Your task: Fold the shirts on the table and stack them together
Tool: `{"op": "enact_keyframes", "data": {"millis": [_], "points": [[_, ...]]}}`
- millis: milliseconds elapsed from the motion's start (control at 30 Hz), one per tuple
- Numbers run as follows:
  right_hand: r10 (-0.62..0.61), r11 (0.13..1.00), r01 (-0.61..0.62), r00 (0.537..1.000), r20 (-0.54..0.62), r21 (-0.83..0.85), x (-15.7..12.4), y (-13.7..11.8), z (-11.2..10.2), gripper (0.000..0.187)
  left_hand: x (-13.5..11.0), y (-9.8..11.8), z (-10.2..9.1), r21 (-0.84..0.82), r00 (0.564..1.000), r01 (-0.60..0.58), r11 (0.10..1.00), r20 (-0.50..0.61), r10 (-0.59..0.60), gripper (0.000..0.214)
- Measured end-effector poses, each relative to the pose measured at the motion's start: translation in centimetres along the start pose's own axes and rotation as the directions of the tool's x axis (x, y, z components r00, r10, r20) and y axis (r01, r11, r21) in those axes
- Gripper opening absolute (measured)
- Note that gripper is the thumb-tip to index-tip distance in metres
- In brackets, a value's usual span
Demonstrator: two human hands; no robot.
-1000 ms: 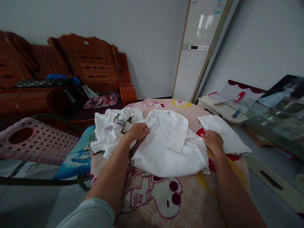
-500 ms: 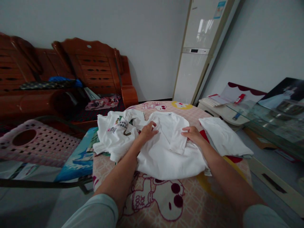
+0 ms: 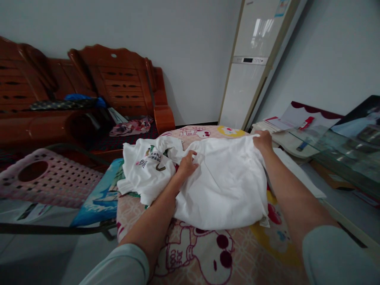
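And here's the plain white shirt (image 3: 225,182), spread across the middle of the table between two bare hands! The right hand (image 3: 263,140) has its far right corner bunched in closed fingers, out by the table's far right side. Over on the left, the left hand (image 3: 187,163) is on the shirt's upper left edge, fingers bent and a small gap showing by the thumb; whether it pinches any cloth, I can't tell.

Room, then: on the left it's tight, a printed white T-shirt (image 3: 145,170) rumpled just beside that hand. On the right, a folded white garment (image 3: 298,174) sits partly behind the forearm, with a glass shelf (image 3: 350,146) beyond. The patterned tablecloth (image 3: 249,257) gives a broad stretch below the shirt's rounded near edge, and only a narrow strip along the far rim.

Now the lettering! On the tablecloth's cartoon dog in dark glasses (image 3: 212,261), the words JOE COOL (image 3: 175,257) come through, turned sideways. The T-shirt's dark print is upside down and too small to read. A little tag (image 3: 265,222) pokes out at the plain shirt's near right corner, its text illegible.
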State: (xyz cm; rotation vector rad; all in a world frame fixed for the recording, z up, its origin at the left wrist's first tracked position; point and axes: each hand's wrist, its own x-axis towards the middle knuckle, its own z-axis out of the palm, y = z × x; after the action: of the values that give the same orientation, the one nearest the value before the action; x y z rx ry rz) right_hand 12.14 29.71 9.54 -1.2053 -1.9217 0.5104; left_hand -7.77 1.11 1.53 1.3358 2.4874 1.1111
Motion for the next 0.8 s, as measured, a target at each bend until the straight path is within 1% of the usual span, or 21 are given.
{"op": "enact_keyframes", "data": {"millis": [33,100,167,200,267,367,433,500,533,600,667,733,800], "points": [[-0.023,0.99,0.029,0.999,0.04,-0.139,-1.0,0.5,0.3,0.036,0.0,0.0,0.0,0.003,1.0,0.001,1.0,-0.007,-0.001,0.054],[-0.028,0.969,0.051,0.995,0.1,-0.243,-3.2,1.6,0.9,0.036,0.1,0.0,0.0,-0.007,1.0,-0.014,1.0,-0.006,0.014,0.066],[-0.022,0.934,0.081,0.985,0.17,-0.349,-5.0,2.7,1.2,0.039,0.1,-0.1,-0.1,-0.033,0.999,-0.049,0.998,0.021,0.05,0.073],[-0.016,0.91,0.096,0.98,0.197,-0.403,-5.7,3.2,1.2,0.041,0.2,-0.2,-0.2,-0.051,0.997,-0.065,0.997,0.042,0.067,0.075],[0.008,0.859,0.106,0.975,0.222,-0.501,-6.6,4.0,0.8,0.041,0.3,-0.4,-0.3,-0.096,0.993,-0.073,0.993,0.088,0.082,0.071],[0.089,0.785,0.083,0.966,0.244,-0.615,-7.5,4.4,0.3,0.042,0.5,-0.7,-0.2,-0.173,0.989,-0.057,0.983,0.126,0.079,0.065],[0.114,0.751,0.112,0.948,0.296,-0.651,-8.2,4.1,0.5,0.051,0.6,-0.9,0.1,-0.204,0.991,-0.044,0.978,0.112,0.068,0.07],[0.087,0.735,0.19,0.926,0.368,-0.651,-9.0,3.8,1.1,0.058,0.7,-1.1,0.3,-0.225,0.994,-0.027,0.974,0.101,0.051,0.08],[0.061,0.731,0.229,0.916,0.396,-0.643,-9.4,3.6,1.4,0.057,0.7,-1.2,0.4,-0.242,0.993,-0.02,0.97,0.105,0.047,0.084],[0.018,0.726,0.277,0.907,0.42,-0.63,-9.6,3.4,1.8,0.044,0.6,-1.3,0.4,-0.29,0.99,-0.008,0.957,0.132,0.049,0.091],[-0.004,0.73,0.274,0.918,0.397,-0.626,-9.2,3.5,2.0,0.033,0.4,-1.3,0.1,-0.336,0.985,0.022,0.941,0.169,0.037,0.097],[0.0,0.741,0.228,0.941,0.34,-0.631,-8.4,3.7,1.8,0.033,0.4,-1.2,-0.4,-0.362,0.98,0.071,0.929,0.2,0.003,0.099],[0.029,0.759,0.153,0.963,0.268,-0.632,-7.4,4.0,1.4,0.033,0.7,-1.0,-0.6,-0.384,0.977,0.102,0.918,0.21,-0.021,0.094]]}}
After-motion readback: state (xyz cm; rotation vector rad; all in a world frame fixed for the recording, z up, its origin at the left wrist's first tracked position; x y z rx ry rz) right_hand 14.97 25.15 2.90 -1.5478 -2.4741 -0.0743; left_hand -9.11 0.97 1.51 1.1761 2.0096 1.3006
